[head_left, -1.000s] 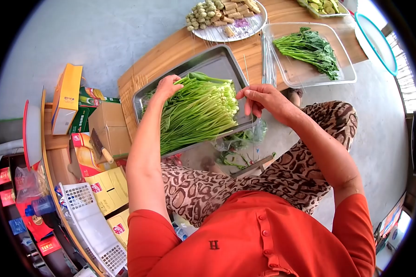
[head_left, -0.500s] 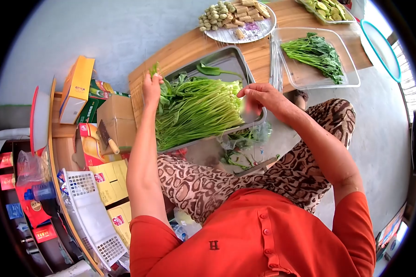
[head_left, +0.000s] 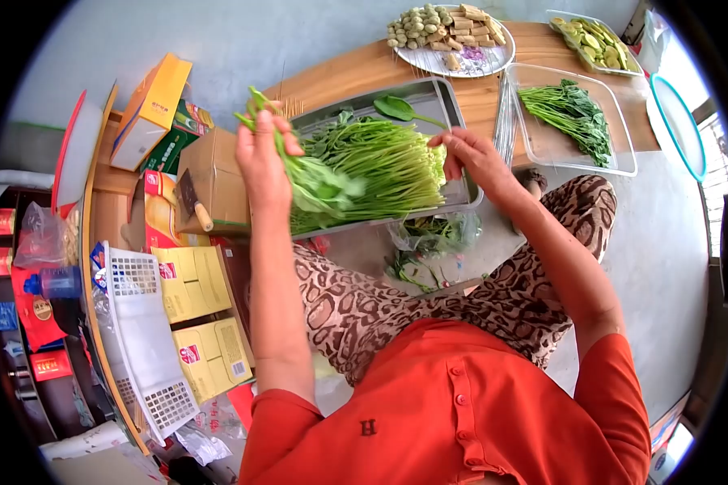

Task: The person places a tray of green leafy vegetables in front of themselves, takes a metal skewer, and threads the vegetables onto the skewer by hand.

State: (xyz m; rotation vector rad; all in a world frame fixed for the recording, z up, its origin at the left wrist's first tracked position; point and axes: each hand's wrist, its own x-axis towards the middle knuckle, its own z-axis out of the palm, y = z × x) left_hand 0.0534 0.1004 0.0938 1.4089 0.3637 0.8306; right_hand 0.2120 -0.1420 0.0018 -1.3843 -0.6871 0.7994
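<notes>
My left hand (head_left: pixel 267 166) is closed around leafy green stalks (head_left: pixel 319 182). The stems stick up above the fingers, and the blurred leaves hang to the right over the tray. A thick pile of long-stemmed greens (head_left: pixel 388 166) lies in a grey tray (head_left: pixel 453 101), cut ends toward the right. One single leaf (head_left: pixel 394 107) rests apart near the tray's far side. My right hand (head_left: pixel 471 158) hovers by the cut ends with thumb and fingers pinched together; whatever they hold, if anything, cannot be made out.
On the wooden table (head_left: pixel 348 65) stand a plate (head_left: pixel 493 61) of skewer foods, a clear container (head_left: pixel 623 166) with greens, metal skewers (head_left: pixel 505 121) and a tray of sliced vegetables (head_left: pixel 594 44). Cardboard boxes (head_left: pixel 218 174), a cleaver (head_left: pixel 192 198) and a white basket (head_left: pixel 150 323) are at left.
My left hand has come closer and now carries a leafy bunch, where only a small green tip showed above it before. My right hand's fingers have curled in. The whole view has shifted slightly.
</notes>
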